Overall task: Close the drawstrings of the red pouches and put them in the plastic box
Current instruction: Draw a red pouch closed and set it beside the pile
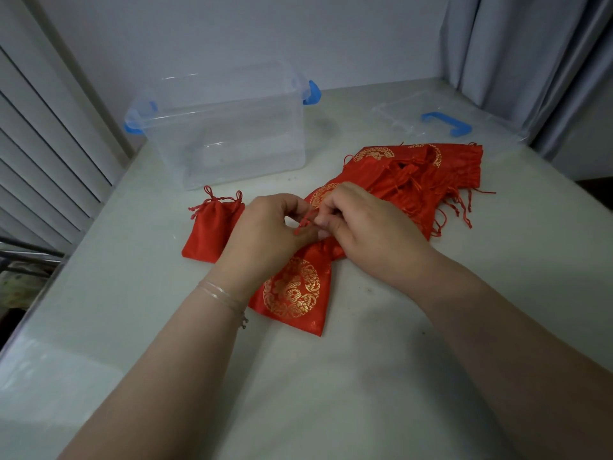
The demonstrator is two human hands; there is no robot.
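Observation:
A red pouch with a gold round pattern (pixel 293 293) lies flat on the white table, its mouth under my hands. My left hand (pixel 265 234) and my right hand (pixel 361 224) both pinch its red drawstring (pixel 303 224) between them. To the left lies a plain-sided red pouch (pixel 209 232) with its drawstring pulled tight. A heap of several more red pouches (pixel 428 174) with loose strings sits behind my right hand. The clear plastic box (pixel 219 127) with blue latches stands open at the back left and looks empty.
The box's clear lid with a blue handle (pixel 446 122) lies at the back right near grey curtains (pixel 530 61). White slatted panels (pixel 39 144) run along the left of the table (pixel 331 393). The table's left edge drops off beside a dark rack.

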